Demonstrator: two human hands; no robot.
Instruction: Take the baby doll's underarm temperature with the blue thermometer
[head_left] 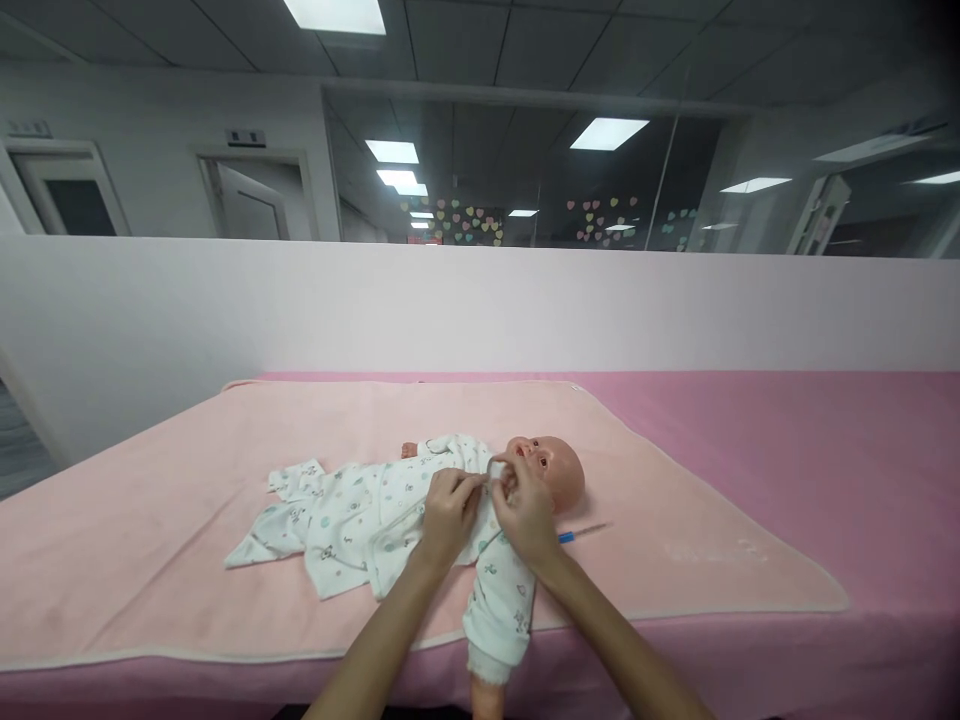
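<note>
A baby doll [561, 472] lies on its back, its bald head to the right, dressed in a loose white shirt [352, 530] with small printed figures. At the doll's neck, my left hand [450, 512] pinches the shirt near the collar with thumb and fingertips. Close beside it, my right hand [526, 512] is closed on the collar edge just below the doll's chin. The fingers partly hide the fabric between them. One sleeved arm of the doll hangs toward me over the front edge.
A thin stick with a blue end [576, 535] lies near the doll's head. Under the doll is a peach pad [675, 560] with a pale border, spread over a pink table cover [862, 480]. A low white partition [480, 305] stands behind, with glass windows above it.
</note>
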